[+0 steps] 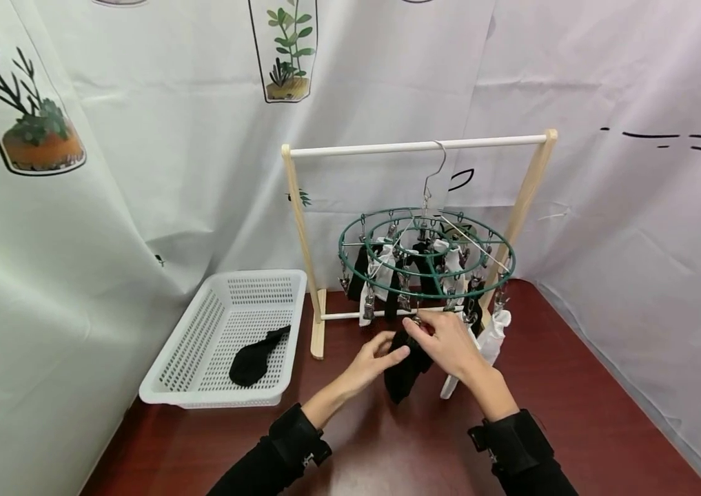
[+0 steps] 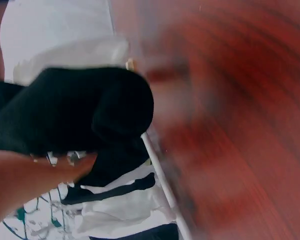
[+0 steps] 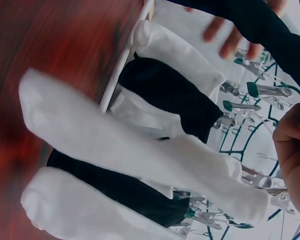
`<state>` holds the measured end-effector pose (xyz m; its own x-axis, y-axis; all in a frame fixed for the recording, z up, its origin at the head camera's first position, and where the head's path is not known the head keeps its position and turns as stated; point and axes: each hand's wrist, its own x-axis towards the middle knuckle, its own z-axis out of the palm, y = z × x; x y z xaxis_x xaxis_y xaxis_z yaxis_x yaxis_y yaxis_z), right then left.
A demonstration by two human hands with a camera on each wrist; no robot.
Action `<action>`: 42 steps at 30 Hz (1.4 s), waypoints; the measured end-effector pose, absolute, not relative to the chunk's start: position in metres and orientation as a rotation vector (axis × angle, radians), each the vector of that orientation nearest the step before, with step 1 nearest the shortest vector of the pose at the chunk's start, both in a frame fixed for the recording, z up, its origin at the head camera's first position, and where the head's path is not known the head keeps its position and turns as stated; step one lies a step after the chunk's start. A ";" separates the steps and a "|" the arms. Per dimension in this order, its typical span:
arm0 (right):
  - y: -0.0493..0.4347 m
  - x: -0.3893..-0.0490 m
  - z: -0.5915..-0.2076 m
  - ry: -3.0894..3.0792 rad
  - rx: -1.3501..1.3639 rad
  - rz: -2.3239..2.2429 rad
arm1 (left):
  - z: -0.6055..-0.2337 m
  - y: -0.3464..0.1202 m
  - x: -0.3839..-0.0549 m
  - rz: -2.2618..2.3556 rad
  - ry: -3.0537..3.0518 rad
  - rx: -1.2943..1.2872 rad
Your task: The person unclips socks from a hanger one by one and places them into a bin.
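A black sock (image 1: 404,372) hangs below the front rim of a round green drying hanger (image 1: 350,265). At its top my right hand (image 1: 449,344) pinches a metal clip (image 1: 417,320), partly hidden by the fingers. My left hand (image 1: 370,364) is at the sock's left side, thumb in front; in the right wrist view its fingers (image 3: 230,42) are spread behind the cloth. The same black sock (image 2: 80,110) fills much of the left wrist view. A white sock (image 3: 130,150) and several other black and white socks hang from clips around the hanger.
The hanger hooks onto the white bar (image 1: 375,149) of a wooden stand (image 1: 298,213). Left of it, a white plastic basket (image 1: 167,386) holds one black sock (image 1: 254,362). All stand on a dark red table (image 1: 573,413), before a printed white curtain (image 1: 170,103).
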<state>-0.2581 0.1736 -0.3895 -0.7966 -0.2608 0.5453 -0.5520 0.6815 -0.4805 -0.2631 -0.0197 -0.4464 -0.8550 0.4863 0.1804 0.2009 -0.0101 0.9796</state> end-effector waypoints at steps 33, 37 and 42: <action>0.169 -0.260 -0.399 -2.426 0.618 1.199 | -0.445 -0.031 -0.268 2.002 2.152 0.779; 0.169 -0.261 -0.400 -2.394 0.625 1.171 | -0.445 -0.032 -0.268 2.008 2.155 0.791; 0.170 -0.262 -0.402 -2.327 0.626 1.169 | -0.444 -0.035 -0.268 2.003 2.171 0.781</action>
<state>-0.2617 0.1698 -0.4016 -0.7911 -0.1893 0.5816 -0.5797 0.5354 -0.6143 -0.2683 -0.0348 -0.4441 -0.8657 0.4194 0.2734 0.3062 0.0116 0.9519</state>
